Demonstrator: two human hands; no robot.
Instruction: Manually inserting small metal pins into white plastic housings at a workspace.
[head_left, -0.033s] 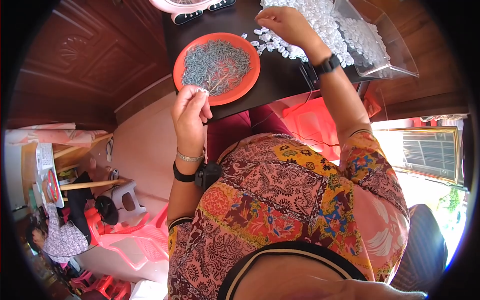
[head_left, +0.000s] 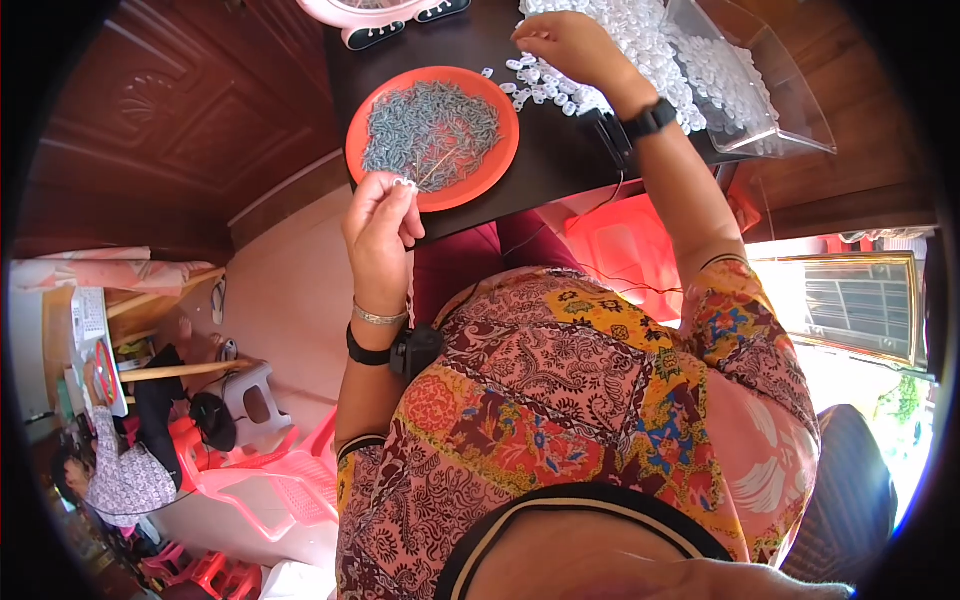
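Observation:
My left hand [head_left: 383, 225] is at the near rim of a round orange plate [head_left: 508, 140]. Its thumb and fingers pinch a small white plastic piece [head_left: 404, 183]. From those fingertips a thin tan stick or wire [head_left: 437, 164] slants over the plate, and a narrow strand [head_left: 411, 275] hangs below the hand. Many small grey screw-like pieces [head_left: 410, 120] fill the plate. Farther right, my right hand [head_left: 572, 48] hovers by a heap of small white plastic pieces [head_left: 640, 45]. Its fingers are bent together; whether they hold something is hidden.
A clear plastic scoop-like tray [head_left: 800, 140] with white pieces lies at the table's right. A black device [head_left: 608, 138] with a cable sits beside my right wrist. A pink object [head_left: 365, 15] stands at the far left. Pink chairs [head_left: 265, 480] and another person [head_left: 130, 485] are at lower left.
My right wrist has shifted very slightly, and the black device beside it shows more. My left hand stays in place with the white piece.

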